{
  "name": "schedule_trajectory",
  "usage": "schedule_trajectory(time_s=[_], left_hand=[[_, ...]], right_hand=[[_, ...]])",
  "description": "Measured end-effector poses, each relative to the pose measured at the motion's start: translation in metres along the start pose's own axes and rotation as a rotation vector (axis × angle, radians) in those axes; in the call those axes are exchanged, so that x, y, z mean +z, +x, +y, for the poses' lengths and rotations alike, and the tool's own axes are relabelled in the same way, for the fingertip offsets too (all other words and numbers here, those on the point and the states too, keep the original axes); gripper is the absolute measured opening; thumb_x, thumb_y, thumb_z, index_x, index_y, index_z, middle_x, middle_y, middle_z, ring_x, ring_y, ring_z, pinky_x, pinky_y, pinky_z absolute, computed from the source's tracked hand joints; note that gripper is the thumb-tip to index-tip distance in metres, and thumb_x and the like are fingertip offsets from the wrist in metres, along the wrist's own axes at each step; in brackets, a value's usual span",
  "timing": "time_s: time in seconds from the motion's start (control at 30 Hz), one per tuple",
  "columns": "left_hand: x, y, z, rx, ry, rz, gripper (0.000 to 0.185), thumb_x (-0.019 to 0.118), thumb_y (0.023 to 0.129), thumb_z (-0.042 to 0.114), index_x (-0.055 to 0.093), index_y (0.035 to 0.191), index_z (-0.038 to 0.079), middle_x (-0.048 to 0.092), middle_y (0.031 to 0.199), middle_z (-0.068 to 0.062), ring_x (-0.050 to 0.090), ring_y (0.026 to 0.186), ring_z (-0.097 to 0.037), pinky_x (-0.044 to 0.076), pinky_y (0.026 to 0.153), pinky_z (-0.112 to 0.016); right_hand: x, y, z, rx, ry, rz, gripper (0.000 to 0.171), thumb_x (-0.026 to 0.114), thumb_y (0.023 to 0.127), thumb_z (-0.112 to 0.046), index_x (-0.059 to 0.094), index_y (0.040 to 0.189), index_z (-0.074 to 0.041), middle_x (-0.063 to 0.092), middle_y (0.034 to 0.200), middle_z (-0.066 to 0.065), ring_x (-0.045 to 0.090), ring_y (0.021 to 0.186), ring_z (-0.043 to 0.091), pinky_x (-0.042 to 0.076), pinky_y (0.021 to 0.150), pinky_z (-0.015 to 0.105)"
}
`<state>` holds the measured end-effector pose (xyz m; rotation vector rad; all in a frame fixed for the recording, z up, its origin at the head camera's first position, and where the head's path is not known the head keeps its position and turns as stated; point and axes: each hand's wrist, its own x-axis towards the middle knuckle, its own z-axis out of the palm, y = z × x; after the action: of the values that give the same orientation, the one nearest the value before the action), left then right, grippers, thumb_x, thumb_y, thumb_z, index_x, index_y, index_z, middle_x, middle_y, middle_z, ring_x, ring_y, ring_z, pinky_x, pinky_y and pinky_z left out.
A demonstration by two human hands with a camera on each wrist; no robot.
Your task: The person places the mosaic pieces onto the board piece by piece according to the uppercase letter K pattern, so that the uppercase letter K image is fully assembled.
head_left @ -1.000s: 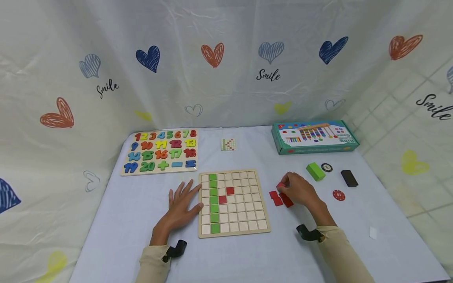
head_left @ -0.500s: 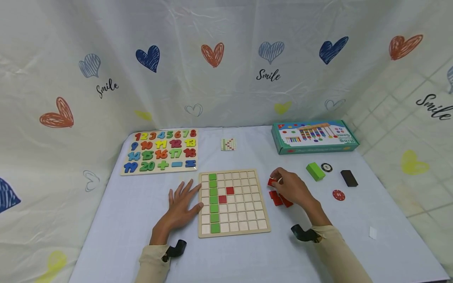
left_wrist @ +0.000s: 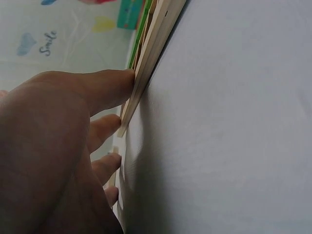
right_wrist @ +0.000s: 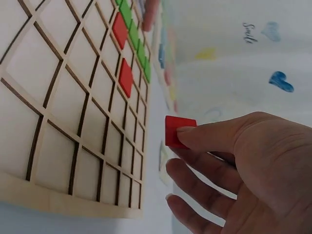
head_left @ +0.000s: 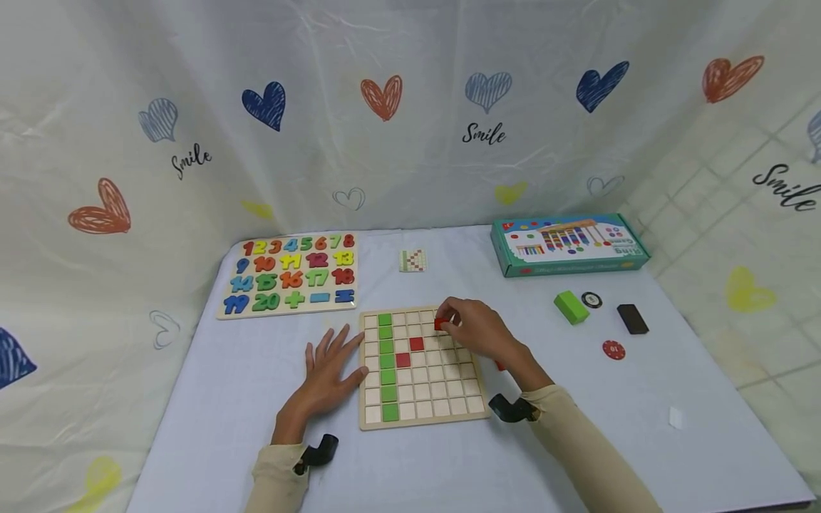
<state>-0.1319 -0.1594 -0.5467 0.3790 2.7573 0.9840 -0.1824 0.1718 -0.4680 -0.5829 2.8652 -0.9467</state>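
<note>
The right hand (head_left: 477,331) pinches a red tile (head_left: 440,323) over the grid board (head_left: 420,367) – two red tiles and a green column already sit there. The left hand (head_left: 330,370) lies flat, fingers (left_wrist: 105,87) straight against the board's edge. Spare red tiles on the counter (head_left: 224,385) are mostly hidden behind the right wrist

A makeshift play or learning corner: a table covered in pale cloth (head_left: 212,399) is screened by white sheeting printed with hearts and "Smile" (head_left: 410,107) (tiled wall showing at the right), with a colourful wooden number puzzle board (head_left: 291,276) and a teal cardboard game box (head_left: 567,244).
</note>
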Motion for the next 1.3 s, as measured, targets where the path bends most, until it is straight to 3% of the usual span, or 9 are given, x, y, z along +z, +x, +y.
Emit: schedule_trajectory(time_s=[0.33, 0.9, 1.17, 1.3], left_hand=[[0.000, 0.000, 0.000, 0.011, -0.007, 0.009, 0.072, 0.066, 0.104, 0.037, 0.035, 0.168, 0.024, 0.015, 0.179, -0.010, -0.003, 0.165, -0.038, -0.016, 0.122, -0.070], [0.000, 0.001, 0.000, 0.002, 0.004, 0.007, 0.073, 0.067, 0.103, 0.038, 0.035, 0.168, 0.024, 0.015, 0.179, -0.010, -0.003, 0.165, -0.038, -0.016, 0.122, -0.070], [0.000, 0.002, -0.001, 0.006, 0.006, 0.013, 0.072, 0.067, 0.103, 0.037, 0.036, 0.167, 0.024, 0.015, 0.179, -0.010, -0.003, 0.165, -0.038, -0.015, 0.122, -0.070], [0.000, 0.002, -0.001, 0.003, 0.010, 0.013, 0.072, 0.067, 0.103, 0.037, 0.036, 0.167, 0.024, 0.015, 0.179, -0.009, -0.002, 0.165, -0.038, -0.015, 0.122, -0.070]], right_hand=[[0.024, 0.028, 0.007, 0.000, -0.006, -0.100, 0.008, 0.072, 0.100, -0.014, 0.074, 0.108, -0.015, 0.074, 0.095, -0.004, 0.067, 0.089, 0.014, 0.055, 0.079, 0.036], [0.035, 0.028, 0.016, 0.031, 0.008, -0.061, 0.011, 0.073, 0.100, -0.012, 0.082, 0.105, -0.012, 0.072, 0.094, -0.002, 0.060, 0.084, 0.013, 0.052, 0.075, 0.034], [0.029, 0.022, 0.012, 0.057, -0.021, -0.070, 0.022, 0.073, 0.101, -0.017, 0.075, 0.122, -0.012, 0.074, 0.100, 0.001, 0.065, 0.088, 0.016, 0.055, 0.073, 0.036], [0.012, 0.013, 0.013, 0.086, -0.064, -0.081, 0.027, 0.072, 0.101, -0.021, 0.072, 0.127, -0.011, 0.075, 0.104, 0.004, 0.068, 0.089, 0.018, 0.056, 0.072, 0.038]])
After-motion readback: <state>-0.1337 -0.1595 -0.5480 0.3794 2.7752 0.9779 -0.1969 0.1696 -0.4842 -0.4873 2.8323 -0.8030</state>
